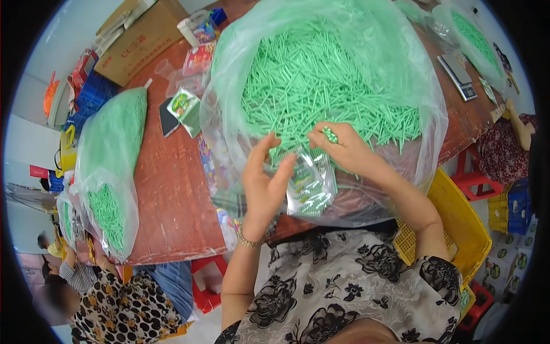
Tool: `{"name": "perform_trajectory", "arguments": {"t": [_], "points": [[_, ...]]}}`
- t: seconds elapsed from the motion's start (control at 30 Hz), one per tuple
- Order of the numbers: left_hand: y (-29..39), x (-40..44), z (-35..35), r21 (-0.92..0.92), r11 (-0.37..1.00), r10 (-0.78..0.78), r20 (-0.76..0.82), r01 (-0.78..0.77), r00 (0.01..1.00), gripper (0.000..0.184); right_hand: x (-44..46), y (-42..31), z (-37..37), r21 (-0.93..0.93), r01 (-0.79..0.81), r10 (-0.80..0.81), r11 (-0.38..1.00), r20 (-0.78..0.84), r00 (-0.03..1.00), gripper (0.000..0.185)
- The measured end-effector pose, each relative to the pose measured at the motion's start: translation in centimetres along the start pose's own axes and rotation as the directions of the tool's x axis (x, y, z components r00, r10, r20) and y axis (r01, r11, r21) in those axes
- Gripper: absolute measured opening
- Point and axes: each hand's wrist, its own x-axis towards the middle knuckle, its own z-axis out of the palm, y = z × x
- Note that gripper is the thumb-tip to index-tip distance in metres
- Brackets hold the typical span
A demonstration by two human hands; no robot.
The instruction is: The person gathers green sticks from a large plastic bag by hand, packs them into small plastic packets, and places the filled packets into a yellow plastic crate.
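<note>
A large clear plastic bag lies wide open on the table, heaped with thin green sticks (321, 74). My right hand (349, 152) is closed around a small bundle of these sticks, whose ends show as green dots (329, 135) above the fist. My left hand (264, 186) is open, thumb and fingers apart, and seems to hold nothing. Between my hands, at the heap's near edge, lies a shiny clear packet (312, 189) with green print and striped green content. The left thumb is by its upper left edge; whether they touch I cannot tell.
Left of the heap, a filled packet (184, 109) lies by a dark flat device (168, 117). Another bag of sticks (112, 155) hangs over the table's left edge. A scale (458, 77) stands at right. Yellow crates (464, 229) are beside me. Other people sit at left and right.
</note>
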Motion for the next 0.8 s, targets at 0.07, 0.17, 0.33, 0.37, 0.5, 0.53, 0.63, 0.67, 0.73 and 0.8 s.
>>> {"name": "perform_trajectory", "arguments": {"t": [0.07, 0.17, 0.33, 0.37, 0.5, 0.53, 0.63, 0.67, 0.73, 0.8], "points": [[-0.6, -2.2, -0.5, 0.189, 0.969, 0.160, 0.016, -0.160, 0.987, 0.040, -1.8, 1.2, 0.4, -0.177, -0.075, 0.083, 0.981, 0.035, 0.996, 0.040], [-1.3, -4.6, -0.3, 0.319, 0.919, 0.209, 0.106, -0.233, 0.972, 0.044, -3.6, 1.0, 2.1, -0.608, -0.087, 0.150, 0.789, 0.053, 0.987, 0.042], [-2.7, -5.7, 0.8, 0.469, 0.809, 0.311, 0.170, -0.354, 0.935, 0.048, -3.8, 1.6, 2.5, -0.639, -0.094, 0.159, 0.763, 0.044, 0.986, 0.035], [-2.7, -5.9, 0.9, 0.487, 0.798, 0.312, 0.169, -0.355, 0.935, 0.048, -3.9, 1.9, 2.4, -0.608, -0.091, 0.143, 0.788, 0.037, 0.989, 0.033], [-2.3, -5.4, 0.8, 0.519, 0.773, 0.320, 0.178, -0.365, 0.931, 0.047, -4.6, 2.6, 1.3, -0.617, 0.051, -0.095, 0.785, -0.039, 0.995, 0.025], [-2.5, -5.1, 0.5, 0.519, 0.765, 0.348, 0.164, -0.381, 0.923, 0.046, -4.8, 2.1, 0.8, -0.620, 0.053, -0.100, 0.783, -0.041, 0.994, 0.025], [-1.4, -3.5, 0.3, 0.498, 0.771, 0.414, 0.080, -0.396, 0.907, 0.039, -4.8, -0.7, -0.8, -0.220, -0.069, 0.017, 0.973, -0.231, 0.973, 0.023], [-0.5, -2.9, 0.7, 0.338, 0.909, 0.273, -0.041, -0.244, 0.961, 0.037, -4.8, -0.7, -0.8, -0.222, -0.064, 0.010, 0.973, -0.237, 0.971, 0.023], [-0.1, -1.8, 3.0, -0.070, 0.997, 0.010, -0.168, -0.022, 0.986, 0.023, -4.8, -0.2, -0.2, -0.039, -0.193, 0.182, 0.980, -0.194, 0.964, 0.019], [-0.2, -1.0, 4.5, -0.389, 0.917, -0.131, -0.076, 0.091, 0.989, 0.018, -4.4, 0.5, 0.7, 0.059, -0.152, 0.160, 0.987, -0.185, 0.970, 0.020]]}}
